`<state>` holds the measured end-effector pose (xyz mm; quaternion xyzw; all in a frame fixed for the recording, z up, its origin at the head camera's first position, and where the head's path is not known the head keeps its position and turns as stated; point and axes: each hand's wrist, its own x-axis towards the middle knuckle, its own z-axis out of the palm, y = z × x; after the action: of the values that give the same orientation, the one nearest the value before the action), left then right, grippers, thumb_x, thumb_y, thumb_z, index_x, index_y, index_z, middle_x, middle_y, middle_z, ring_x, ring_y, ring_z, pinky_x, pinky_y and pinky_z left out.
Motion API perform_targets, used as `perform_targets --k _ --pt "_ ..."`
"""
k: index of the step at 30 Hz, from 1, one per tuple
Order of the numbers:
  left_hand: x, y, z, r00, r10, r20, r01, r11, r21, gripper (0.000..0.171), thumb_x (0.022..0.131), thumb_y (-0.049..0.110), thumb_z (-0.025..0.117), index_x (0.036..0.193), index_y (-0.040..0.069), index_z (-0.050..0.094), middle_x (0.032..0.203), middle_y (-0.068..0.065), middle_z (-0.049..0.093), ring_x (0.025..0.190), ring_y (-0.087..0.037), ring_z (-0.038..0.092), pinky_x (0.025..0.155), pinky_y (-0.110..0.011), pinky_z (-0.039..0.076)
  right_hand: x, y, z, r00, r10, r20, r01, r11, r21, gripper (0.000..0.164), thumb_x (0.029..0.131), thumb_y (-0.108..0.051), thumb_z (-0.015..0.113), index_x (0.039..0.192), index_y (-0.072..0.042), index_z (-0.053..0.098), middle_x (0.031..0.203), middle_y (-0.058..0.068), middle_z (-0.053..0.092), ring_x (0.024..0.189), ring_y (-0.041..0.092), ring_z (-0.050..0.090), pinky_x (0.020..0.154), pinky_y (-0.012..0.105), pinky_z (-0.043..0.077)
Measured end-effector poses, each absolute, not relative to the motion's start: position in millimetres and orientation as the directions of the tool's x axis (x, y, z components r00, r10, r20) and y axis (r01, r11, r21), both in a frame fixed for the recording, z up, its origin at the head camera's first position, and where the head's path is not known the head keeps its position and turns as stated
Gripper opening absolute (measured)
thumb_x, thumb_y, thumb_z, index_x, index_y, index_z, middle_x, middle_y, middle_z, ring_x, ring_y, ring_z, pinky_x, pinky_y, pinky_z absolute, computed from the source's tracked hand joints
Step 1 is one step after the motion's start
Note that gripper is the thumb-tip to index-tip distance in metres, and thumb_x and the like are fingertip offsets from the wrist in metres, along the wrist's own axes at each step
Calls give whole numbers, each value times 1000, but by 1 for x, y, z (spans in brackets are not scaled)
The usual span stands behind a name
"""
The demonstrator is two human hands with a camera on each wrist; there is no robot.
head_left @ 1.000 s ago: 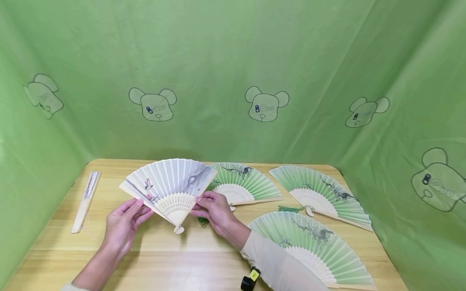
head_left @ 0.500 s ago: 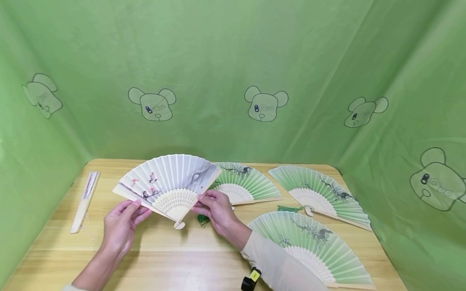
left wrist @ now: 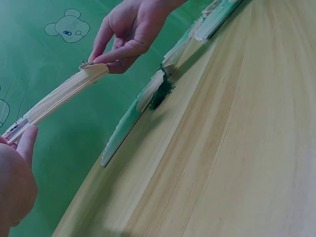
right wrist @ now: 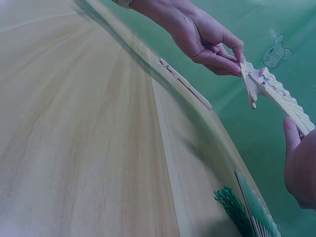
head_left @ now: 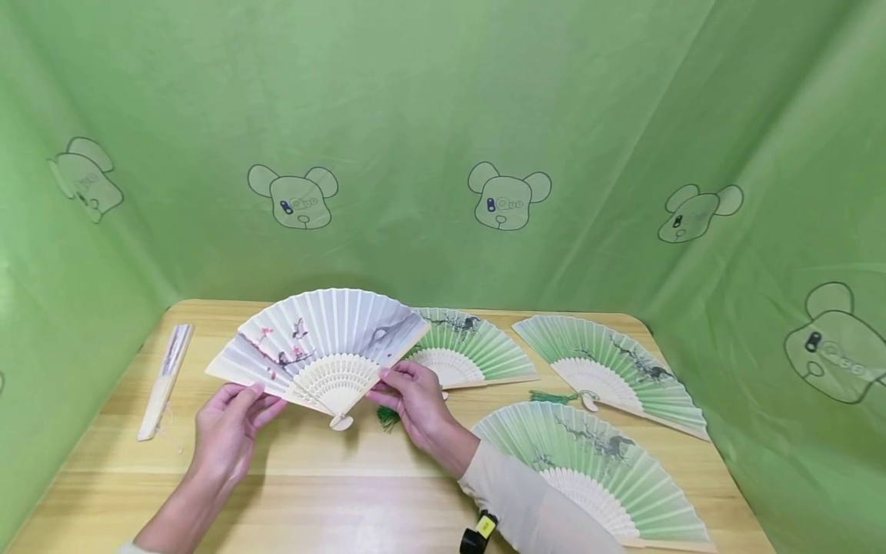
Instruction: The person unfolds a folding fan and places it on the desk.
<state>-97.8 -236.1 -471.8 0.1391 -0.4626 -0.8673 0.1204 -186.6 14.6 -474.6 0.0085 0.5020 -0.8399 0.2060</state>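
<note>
Spread between my two hands is a folding fan (head_left: 332,327) with grey-white pleats, pink blossoms, a bird and pale pierced ribs. My left hand (head_left: 224,427) pinches its left guard stick, thumb on top. On the other side my right hand (head_left: 415,400) pinches the right guard stick between thumb and fingers. The wrist views show the fan (right wrist: 284,94) held up above the table, seen edge-on. In the head view it overlaps part of a spread green fan (head_left: 477,362) behind my right hand.
Two more spread green fans lie to the right, one at the back (head_left: 616,377) and one in front (head_left: 595,462), partly under my sleeve. A folded fan (head_left: 164,382) rests at the left of the wooden table (head_left: 311,508). Green cloth (head_left: 401,100) walls the table in.
The grey-white fan has been spread wider, its left guard stick swinging outward and showing more of the blossoms. Both hands have kept their hold, the fan rising slightly in the head view.
</note>
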Motion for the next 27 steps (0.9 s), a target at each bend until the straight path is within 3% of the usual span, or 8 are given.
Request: perform_targets --k 12,27 --pt "-93 -238 -470 -933 -332 -141 78 -568 819 8 102 -3 59 97 3 58 94 -5 72 82 -15 76 88 -30 68 -183 14 -476 -922 -326 -208 340 -425 -839 12 99 5 57 110 9 54 96 12 66 85 20 72 90 35 70" --pt "-87 -239 -471 -924 -341 -175 50 -559 828 4 104 -1 57 105 3 56 101 -3 70 89 -14 73 95 -29 66 -175 13 -477 -938 -281 -202 319 -473 -821 7 99 4 58 99 0 53 96 9 64 86 18 72 93 37 69"
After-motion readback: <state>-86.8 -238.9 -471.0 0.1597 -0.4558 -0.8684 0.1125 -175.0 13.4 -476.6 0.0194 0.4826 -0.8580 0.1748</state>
